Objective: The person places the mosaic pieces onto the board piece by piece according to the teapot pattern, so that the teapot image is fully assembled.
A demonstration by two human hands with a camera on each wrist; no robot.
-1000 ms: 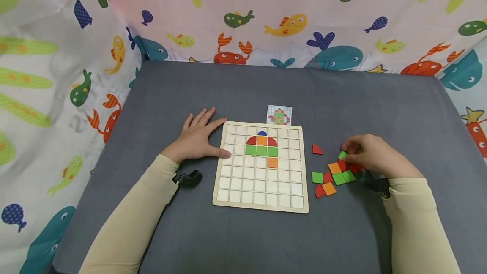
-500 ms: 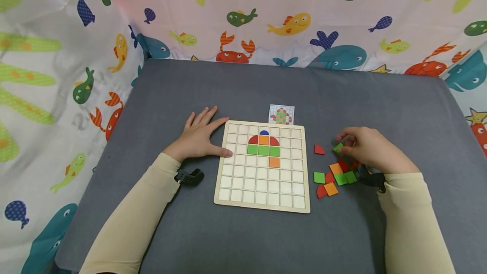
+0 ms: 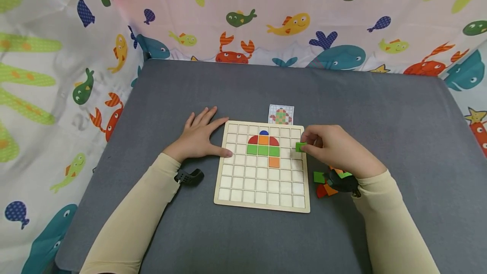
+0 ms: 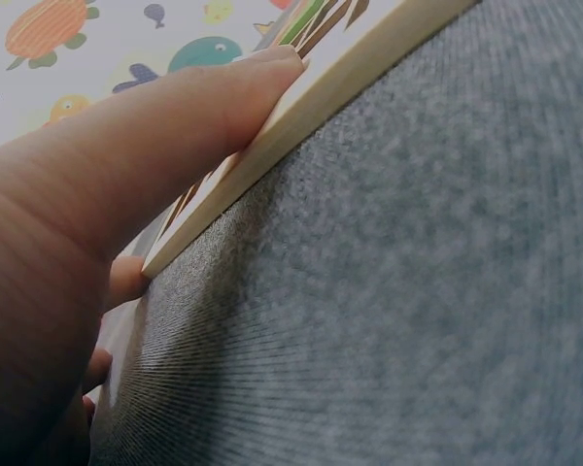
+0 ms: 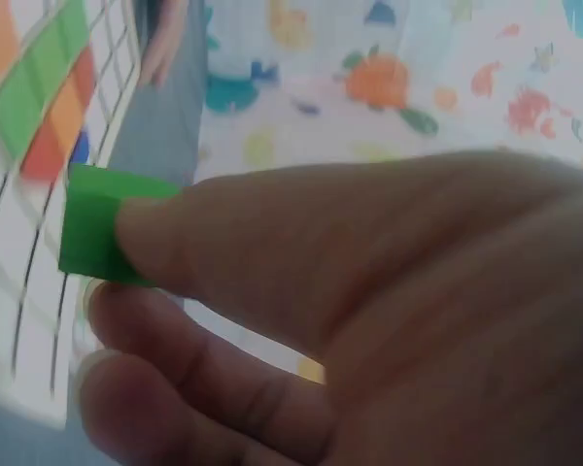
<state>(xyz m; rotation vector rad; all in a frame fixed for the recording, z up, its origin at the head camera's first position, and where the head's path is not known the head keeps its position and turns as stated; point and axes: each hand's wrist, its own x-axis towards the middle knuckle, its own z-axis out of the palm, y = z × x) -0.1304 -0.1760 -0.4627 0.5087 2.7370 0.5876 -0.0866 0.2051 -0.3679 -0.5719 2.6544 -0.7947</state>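
Note:
My right hand pinches a green square tile between thumb and fingers, over the right edge of the wooden grid board. With fingers spread, my left hand rests at the board's left edge; its thumb lies on the rim. Set in the board are a blue half-round piece, red curved pieces on both sides of an orange square, a row of green squares, and another orange square below the row's right end.
Right of the board lies a pile of loose tiles, partly hidden by my right wrist, with a green square and a red piece showing. A small pattern card touches the board's far edge. Patterned cloth hangs behind the grey table.
My right hand has picked a green square tile from the pile and moved left with it to the board's right edge. My left hand stays in place.

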